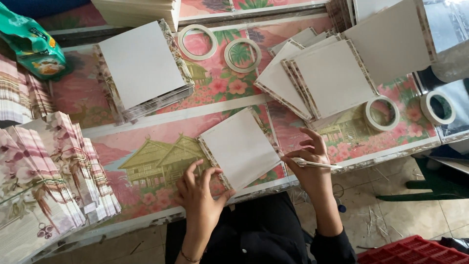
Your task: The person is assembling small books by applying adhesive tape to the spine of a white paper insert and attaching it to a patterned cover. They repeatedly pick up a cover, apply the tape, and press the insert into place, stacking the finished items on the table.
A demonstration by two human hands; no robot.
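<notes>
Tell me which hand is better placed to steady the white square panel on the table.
Left. The left hand already rests on the white square panel at its near corner; the right hand holds a thin white tool.

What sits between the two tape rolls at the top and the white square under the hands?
Head view: between the tape rolls and the white square, only the flowered pink table covering and its pale stripe; nothing lies there.

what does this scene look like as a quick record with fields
left hand: fingers press the near corner of a white square panel
right hand: pinches a thin white strip at the panel's right corner
surface: floral-print table
panel stacks: one far left, a fanned pile far right
tape rolls: four, two far centre, two at right
left edge: patterned stacks
</notes>
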